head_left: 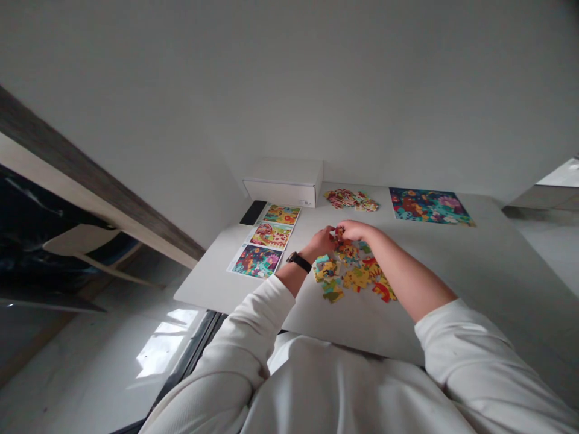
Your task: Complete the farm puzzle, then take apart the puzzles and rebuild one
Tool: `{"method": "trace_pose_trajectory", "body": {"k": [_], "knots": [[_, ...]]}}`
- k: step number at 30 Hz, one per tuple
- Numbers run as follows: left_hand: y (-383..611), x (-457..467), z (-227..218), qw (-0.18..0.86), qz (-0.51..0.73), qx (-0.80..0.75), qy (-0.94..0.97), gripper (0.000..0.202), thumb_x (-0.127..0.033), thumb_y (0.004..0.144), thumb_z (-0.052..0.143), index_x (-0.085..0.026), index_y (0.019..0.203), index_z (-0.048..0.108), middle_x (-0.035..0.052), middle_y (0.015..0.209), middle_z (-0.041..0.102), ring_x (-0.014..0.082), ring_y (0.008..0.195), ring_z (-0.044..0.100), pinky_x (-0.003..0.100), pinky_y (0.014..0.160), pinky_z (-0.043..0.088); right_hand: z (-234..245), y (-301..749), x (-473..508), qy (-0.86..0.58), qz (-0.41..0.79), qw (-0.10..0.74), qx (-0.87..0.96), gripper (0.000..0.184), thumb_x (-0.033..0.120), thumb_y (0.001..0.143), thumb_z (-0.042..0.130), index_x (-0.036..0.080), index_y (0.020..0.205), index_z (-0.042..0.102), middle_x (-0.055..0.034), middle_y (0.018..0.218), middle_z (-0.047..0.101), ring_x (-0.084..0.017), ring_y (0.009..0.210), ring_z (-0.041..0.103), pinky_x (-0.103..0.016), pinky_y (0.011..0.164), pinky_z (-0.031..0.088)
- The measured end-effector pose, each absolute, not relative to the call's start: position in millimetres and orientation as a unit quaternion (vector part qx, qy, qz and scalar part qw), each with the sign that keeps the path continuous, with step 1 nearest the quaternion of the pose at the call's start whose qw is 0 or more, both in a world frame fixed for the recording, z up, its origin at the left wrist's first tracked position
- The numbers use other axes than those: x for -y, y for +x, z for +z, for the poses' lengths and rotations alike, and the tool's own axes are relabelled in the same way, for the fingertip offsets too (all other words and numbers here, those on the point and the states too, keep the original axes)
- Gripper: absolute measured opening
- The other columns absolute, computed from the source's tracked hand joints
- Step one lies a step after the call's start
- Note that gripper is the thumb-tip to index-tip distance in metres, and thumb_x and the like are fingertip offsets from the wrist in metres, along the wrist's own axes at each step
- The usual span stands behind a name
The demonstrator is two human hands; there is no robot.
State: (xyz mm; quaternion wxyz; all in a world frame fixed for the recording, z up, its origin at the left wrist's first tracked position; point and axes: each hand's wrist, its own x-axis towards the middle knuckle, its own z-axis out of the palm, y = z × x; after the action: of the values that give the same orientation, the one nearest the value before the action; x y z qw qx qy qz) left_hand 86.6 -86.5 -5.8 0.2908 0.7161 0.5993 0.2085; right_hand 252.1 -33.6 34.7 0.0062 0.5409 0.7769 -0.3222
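Note:
My left hand [322, 240], with a dark watch [299, 261] on its wrist, and my right hand [353, 230] meet above a loose pile of jigsaw pieces [357, 277]. The fingers of both are closed round a small reddish-brown jigsaw piece [339, 232], partly hidden by them. Yellow, orange, red and teal pieces lie scattered below the hands, some overlapping. To the left lies a reference sheet [263, 241] with three coloured pictures. At the far right is an assembled-looking puzzle picture [429, 206] with a dark blue background.
Behind the hands, a second heap of red and white jigsaw pieces [350, 199] lies near the wall. A white box [284, 184] stands at the back left, with a black flat object [253, 213] before it. The white table [353, 325] meets the wall; a chair [81, 240] stands left.

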Motion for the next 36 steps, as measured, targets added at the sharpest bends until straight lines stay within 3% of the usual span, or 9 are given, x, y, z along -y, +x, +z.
{"method": "trace_pose_trajectory", "body": {"k": [4,9,11,14,17,20,26,31,36], "knots": [[73.9,90.6,1.9,0.28,0.229,-0.593,0.719,0.051,-0.033,0.093,0.078,-0.017,0.139,0.062,0.0111,0.118,0.077,0.0208,0.103,0.075,0.031,0.091,0.059,43.7,275.4,38.4,0.552,-0.37,-0.102,-0.74,0.029,0.021,0.082,0.082,0.017,0.11,0.075,-0.0054,0.104,0.082,-0.019,0.09,0.074,-0.023,0.08,0.055],[31.6,127.4,3.1,0.208,0.251,-0.534,0.78,0.043,-0.035,0.093,0.077,-0.02,0.132,0.066,0.0105,0.121,0.074,0.0248,0.111,0.073,0.042,0.104,0.058,52.4,316.2,55.0,0.519,-0.494,-0.237,-0.656,0.035,0.024,0.095,0.074,0.018,0.129,0.068,-0.0091,0.11,0.081,-0.019,0.091,0.077,-0.026,0.077,0.06],[18.1,149.2,-1.5,0.192,0.244,-0.504,0.806,0.048,-0.037,0.093,0.078,-0.022,0.136,0.063,0.0116,0.131,0.071,0.0268,0.121,0.07,0.044,0.11,0.056,48.7,327.7,68.4,0.522,-0.478,-0.223,-0.67,0.034,0.022,0.095,0.074,0.018,0.129,0.069,-0.0099,0.114,0.082,-0.02,0.097,0.077,-0.028,0.081,0.061],[11.3,173.1,-9.9,0.162,0.216,-0.477,0.836,0.062,-0.043,0.089,0.084,-0.023,0.142,0.059,0.0155,0.147,0.064,0.0327,0.14,0.061,0.051,0.12,0.048,37.6,346.4,93.7,0.589,-0.33,-0.198,-0.71,0.032,0.017,0.091,0.078,0.019,0.123,0.074,-0.0108,0.122,0.081,-0.022,0.106,0.076,-0.031,0.095,0.06],[16.1,176.4,-14.1,0.156,0.176,-0.48,0.845,0.071,-0.047,0.087,0.086,-0.022,0.146,0.055,0.017,0.148,0.063,0.035,0.141,0.06,0.053,0.121,0.047,26.4,376.6,124.2,0.649,-0.211,-0.187,-0.706,0.033,0.018,0.096,0.072,0.02,0.128,0.074,-0.0112,0.126,0.079,-0.021,0.108,0.076,-0.032,0.1,0.057],[23.9,164.6,-12.9,0.158,0.137,-0.488,0.848,0.075,-0.046,0.084,0.088,-0.024,0.147,0.053,0.0145,0.14,0.067,0.0344,0.131,0.065,0.052,0.115,0.051,18.0,409.4,158.6,0.681,-0.217,-0.112,-0.691,0.035,0.025,0.096,0.075,0.02,0.13,0.075,-0.0111,0.124,0.079,-0.022,0.104,0.077,-0.032,0.097,0.057],[35.8,140.8,-6.4,0.165,0.135,-0.5,0.839,0.076,-0.029,0.077,0.092,-0.023,0.145,0.059,0.0119,0.124,0.068,0.0293,0.111,0.072,0.045,0.103,0.059,8.9,422.0,208.6,0.673,-0.18,0.007,-0.718,0.052,0.038,0.078,0.094,0.022,0.125,0.076,-0.0165,0.13,0.071,-0.03,0.115,0.072,-0.036,0.102,0.055],[45.3,132.1,2.8,0.228,0.227,-0.51,0.798,0.052,-0.017,0.084,0.08,-0.023,0.135,0.068,0.0067,0.12,0.067,0.0177,0.091,0.074,0.034,0.092,0.062,6.8,409.7,215.7,0.671,-0.187,-0.032,-0.717,0.053,0.026,0.074,0.095,0.023,0.121,0.07,-0.0145,0.125,0.072,-0.03,0.113,0.072,-0.035,0.095,0.055],[70.2,126.7,6.8,0.286,0.28,-0.514,0.759,0.048,-0.023,0.091,0.076,-0.019,0.137,0.064,0.0121,0.129,0.069,0.0213,0.1,0.076,0.036,0.09,0.064,-1.5,418.3,210.0,0.664,-0.343,-0.109,-0.655,0.056,0.017,0.082,0.08,0.024,0.135,0.061,-0.0081,0.115,0.077,-0.022,0.09,0.075,-0.028,0.076,0.055]]}}
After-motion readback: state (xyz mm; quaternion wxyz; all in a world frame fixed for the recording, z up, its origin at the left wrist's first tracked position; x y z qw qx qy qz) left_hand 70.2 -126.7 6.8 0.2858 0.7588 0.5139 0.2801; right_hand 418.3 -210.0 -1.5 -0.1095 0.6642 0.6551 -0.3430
